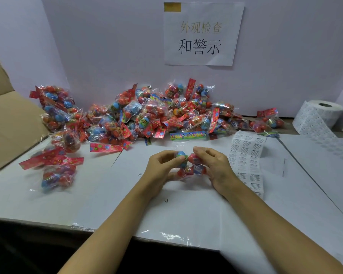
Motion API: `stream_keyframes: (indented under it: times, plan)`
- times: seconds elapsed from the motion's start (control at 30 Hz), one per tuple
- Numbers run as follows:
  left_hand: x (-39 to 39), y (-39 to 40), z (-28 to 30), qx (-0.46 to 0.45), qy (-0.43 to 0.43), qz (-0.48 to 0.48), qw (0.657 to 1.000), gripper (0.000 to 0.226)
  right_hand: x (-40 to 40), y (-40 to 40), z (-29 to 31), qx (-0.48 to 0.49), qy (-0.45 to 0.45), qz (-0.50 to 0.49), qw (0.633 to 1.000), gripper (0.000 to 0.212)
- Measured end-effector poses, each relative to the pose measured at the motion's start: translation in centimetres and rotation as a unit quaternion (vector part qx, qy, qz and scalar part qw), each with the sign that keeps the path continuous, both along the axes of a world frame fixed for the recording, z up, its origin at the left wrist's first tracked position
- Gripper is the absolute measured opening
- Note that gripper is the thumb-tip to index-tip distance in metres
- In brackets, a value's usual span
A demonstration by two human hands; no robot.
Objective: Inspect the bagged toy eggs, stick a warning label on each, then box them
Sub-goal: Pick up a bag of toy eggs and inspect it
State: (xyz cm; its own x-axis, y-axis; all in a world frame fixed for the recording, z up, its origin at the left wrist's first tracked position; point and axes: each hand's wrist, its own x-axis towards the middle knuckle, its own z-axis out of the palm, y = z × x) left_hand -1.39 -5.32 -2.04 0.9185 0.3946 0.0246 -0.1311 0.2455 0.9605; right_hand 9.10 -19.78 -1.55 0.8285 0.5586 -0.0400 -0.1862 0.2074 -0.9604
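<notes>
1. I see the bag of toy eggs [188, 165] as a small clear plastic pouch, crinkled and shiny, with a blue egg at its upper left, a red egg at its upper right, and more red and blue-banded eggs bunched below.
2. The bag sits between my two hands, low over the white table [107, 198], roughly at the middle of my view and in front of the big pile.
3. My left hand [160, 171] curls round the left side of the bag, thumb and fingertips pinching at the blue egg.
4. My right hand [216, 167] grips the right side, fingers bent over the top of the red egg, thumb hidden behind the pouch.
5. The two hands nearly meet at the fingertips above the bag; I cannot tell whether the bag touches the table beneath.
6. The strip of warning labels [246, 155] lies flat just beside my right hand, running under my right wrist.
7. The label roll [323, 113] stands well apart at the far right, its tail trailing across the table.
8. The pile of bagged eggs [156, 115] stretches along the back wall, beyond both hands.
9. A few more bags [55, 167] lie at the left, near the cardboard box [10, 123].
10. A paper sign [202, 34] with printed characters hangs on the wall above the pile.
</notes>
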Motion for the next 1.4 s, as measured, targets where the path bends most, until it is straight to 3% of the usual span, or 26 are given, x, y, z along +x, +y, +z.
stream_keyframes:
  times: [0.13, 0.23, 0.4, 0.53, 0.67, 0.77, 0.9, 1.0, 1.1, 1.17, 1.27, 1.33, 1.4]
  plan:
    - [0.1, 0.3, -0.2, -0.001, -0.006, 0.016, 1.000, 0.019, 0.0, 0.0, -0.2, 0.007, 0.003, -0.013, 1.000, 0.061]
    - [0.3, 0.3, -0.3, 0.018, -0.017, 0.051, 0.998, 0.023, 0.0, 0.1, -0.3, -0.050, -0.039, -0.050, 0.997, 0.070]
    - [0.5, 0.7, -0.7, 0.058, -0.009, 0.114, 0.992, 0.028, -0.5, 0.3, -1.3, -0.116, -0.174, -0.072, 0.975, 0.060]
    - [0.5, 0.7, -0.6, 0.075, 0.003, 0.116, 0.990, 0.033, -0.5, 0.2, -1.3, -0.134, -0.207, -0.072, 0.966, 0.053]
    - [0.3, 0.6, -0.6, 0.076, 0.004, 0.107, 0.991, 0.037, -0.7, 0.0, -1.0, -0.162, -0.283, -0.078, 0.942, 0.026]
    - [0.1, 0.3, -0.1, 0.060, -0.003, 0.095, 0.994, 0.046, -0.9, 0.0, -0.8, -0.175, -0.311, -0.065, 0.932, 0.019]
    - [-0.1, -0.1, 0.4, 0.004, -0.028, 0.060, 0.998, 0.044, -1.0, 0.2, -0.6, -0.142, -0.281, -0.053, 0.948, 0.003]
    - [-0.3, -0.2, 0.5, 0.014, -0.040, 0.025, 0.999, 0.032, -1.3, 0.1, -0.5, -0.113, -0.240, -0.016, 0.964, 0.021]
    - [-0.3, -0.1, 0.6, 0.011, -0.051, 0.015, 0.999, 0.023, -1.3, 0.2, -0.9, -0.128, -0.263, -0.012, 0.956, 0.033]
    - [-0.2, 0.0, 0.3, 0.037, -0.042, 0.044, 0.997, 0.017, -1.0, 0.3, -0.9, -0.129, -0.251, -0.040, 0.959, 0.029]
    - [0.3, 0.3, -0.2, 0.090, -0.020, 0.129, 0.987, 0.009, -0.8, 0.2, -0.5, -0.049, -0.127, -0.030, 0.990, 0.024]
    - [0.4, 0.6, -0.3, 0.103, -0.011, 0.166, 0.981, 0.016, -0.8, 0.0, -0.2, -0.017, -0.084, -0.006, 0.996, 0.020]
    - [0.3, 0.7, -0.1, 0.060, -0.002, 0.149, 0.987, 0.026, -0.9, 0.0, 0.0, -0.009, -0.066, 0.026, 0.997, 0.017]
